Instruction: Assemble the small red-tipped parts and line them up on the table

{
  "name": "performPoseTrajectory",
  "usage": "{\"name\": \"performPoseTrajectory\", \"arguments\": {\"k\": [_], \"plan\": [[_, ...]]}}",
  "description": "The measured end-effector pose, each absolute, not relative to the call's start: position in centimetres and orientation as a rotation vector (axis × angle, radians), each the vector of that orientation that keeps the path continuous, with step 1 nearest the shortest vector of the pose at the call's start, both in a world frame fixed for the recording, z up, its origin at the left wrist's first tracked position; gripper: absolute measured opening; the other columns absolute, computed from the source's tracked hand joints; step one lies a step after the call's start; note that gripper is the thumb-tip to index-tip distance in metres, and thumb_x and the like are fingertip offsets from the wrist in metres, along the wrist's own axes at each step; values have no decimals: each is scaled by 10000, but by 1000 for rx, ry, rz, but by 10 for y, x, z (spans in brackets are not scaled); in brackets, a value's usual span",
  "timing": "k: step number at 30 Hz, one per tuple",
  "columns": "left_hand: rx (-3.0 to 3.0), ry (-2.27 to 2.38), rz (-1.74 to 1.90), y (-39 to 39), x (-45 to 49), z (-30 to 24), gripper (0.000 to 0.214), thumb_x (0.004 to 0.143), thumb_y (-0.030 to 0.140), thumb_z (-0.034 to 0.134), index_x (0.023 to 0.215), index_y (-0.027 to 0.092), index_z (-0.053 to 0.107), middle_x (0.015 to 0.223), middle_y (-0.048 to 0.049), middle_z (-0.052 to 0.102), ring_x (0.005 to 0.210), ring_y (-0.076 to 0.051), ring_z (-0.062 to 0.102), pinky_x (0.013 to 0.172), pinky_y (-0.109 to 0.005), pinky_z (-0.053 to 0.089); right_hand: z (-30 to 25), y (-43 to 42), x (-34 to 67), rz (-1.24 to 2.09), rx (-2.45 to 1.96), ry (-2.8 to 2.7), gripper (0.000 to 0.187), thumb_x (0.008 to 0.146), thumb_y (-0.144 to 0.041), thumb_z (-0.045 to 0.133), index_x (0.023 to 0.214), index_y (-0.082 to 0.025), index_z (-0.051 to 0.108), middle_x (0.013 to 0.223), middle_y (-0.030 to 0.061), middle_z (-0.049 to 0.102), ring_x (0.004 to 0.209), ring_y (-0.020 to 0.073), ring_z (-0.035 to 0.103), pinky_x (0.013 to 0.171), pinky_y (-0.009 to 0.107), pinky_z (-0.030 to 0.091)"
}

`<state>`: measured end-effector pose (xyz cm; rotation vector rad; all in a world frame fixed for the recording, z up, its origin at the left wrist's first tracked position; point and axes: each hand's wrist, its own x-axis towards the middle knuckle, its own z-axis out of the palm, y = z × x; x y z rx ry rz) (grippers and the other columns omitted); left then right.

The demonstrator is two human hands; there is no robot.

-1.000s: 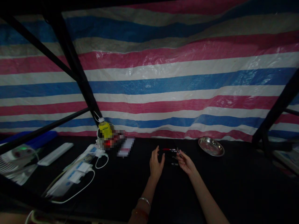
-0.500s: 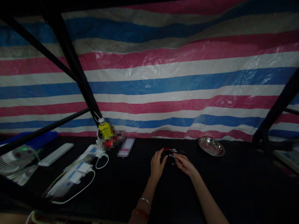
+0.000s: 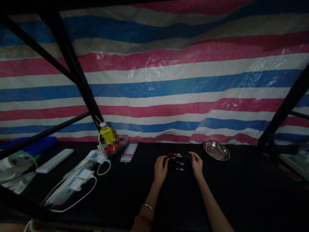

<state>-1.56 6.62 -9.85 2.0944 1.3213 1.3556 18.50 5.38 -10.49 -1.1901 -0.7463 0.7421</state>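
My left hand (image 3: 160,168) has its thumb and fingertips closed at the left end of a dark, slim, pen-like piece (image 3: 172,158) with a bit of shine. Just beyond it lies a red pen-like piece (image 3: 171,154) with a silver end. Two more dark pieces with silver ends, one (image 3: 180,163) nearer the middle and one (image 3: 179,169) closer to me, rest on the black tabletop (image 3: 178,196). My right hand (image 3: 197,165) is to their right, fingers partly bent and index reaching out. Its fingertips are beside a small dark piece (image 3: 187,157), whose shape is hard to make out.
A shiny round metal dish (image 3: 216,151) stands at the back right. Leftward are a blurred-out white rectangle (image 3: 129,152), a yellow bottle (image 3: 107,135), a power strip (image 3: 72,185) with white cables and a white fan (image 3: 9,170). Black frame posts (image 3: 80,80) and a striped sheet (image 3: 181,80) bound the table.
My right hand has let go of a silver-ended piece and moved right, away from the pieces. My left hand's thumb and fingers have come together at the dark piece.
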Motion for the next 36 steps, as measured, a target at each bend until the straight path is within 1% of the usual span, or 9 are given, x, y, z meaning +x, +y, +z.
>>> {"name": "performPoseTrajectory", "arguments": {"k": [1,3,5,8,11,14,23,32,36], "plan": [[2087,1327,1354,67,-16,-99,185,886,302,417,957,209,561,914,-44,604,880,-179,575,788,-343,481,-105,52,186,594,-1271,-797,385,700,-541,545,828,-190,640,733,34,627,689,170,557,602,271,404],[2099,1327,1336,68,-16,-101,165,877,275,431,953,210,562,924,-43,607,901,-187,568,811,-360,471,-106,49,185,359,-1481,-906,385,784,-490,435,900,-182,634,911,71,641,841,206,567,723,302,408],[2121,1324,1300,69,-16,-103,141,861,241,455,944,213,565,930,-37,614,913,-190,563,831,-373,459,-107,45,181,254,-1689,-1050,366,836,-397,360,978,-184,622,962,74,630,897,212,554,765,307,393],[2123,1329,1262,70,-16,-103,125,839,206,482,926,214,571,923,-27,624,905,-188,561,829,-371,455,-108,43,175,137,-1916,-1270,328,851,-264,345,1007,-202,627,949,67,617,944,213,513,762,288,375],[2123,1326,1256,70,-17,-101,131,825,187,493,918,216,581,919,-22,632,901,-185,565,824,-365,455,-111,44,171,64,-2045,-1415,322,844,-188,365,1009,-207,640,924,73,615,913,215,489,753,282,360],[2137,1309,1237,69,-16,-98,153,819,170,490,921,220,593,925,-23,639,904,-184,569,821,-360,455,-114,46,171,37,-2074,-1492,326,839,-157,375,1012,-197,648,913,83,616,871,214,480,762,286,349],[2171,1300,1138,68,-16,-97,234,813,127,468,967,234,608,973,-21,651,959,-186,562,847,-363,437,-120,47,173,-20,-2068,-1462,283,814,-183,439,979,-198,668,919,97,593,867,227,463,739,301,329],[2202,1296,1073,69,-16,-100,300,798,90,454,968,255,637,933,-22,656,934,-181,569,823,-349,437,-123,48,172,-100,-2036,-1409,243,822,-217,466,942,-187,675,911,99,587,857,233,456,722,314,323],[2205,1263,1077,69,-16,-100,324,761,33,441,888,243,653,938,-10,668,933,-168,568,835,-341,433,-122,47,172,-135,-1970,-1413,235,831,-242,466,923,-187,675,912,96,587,848,231,447,713,319,321]]}}
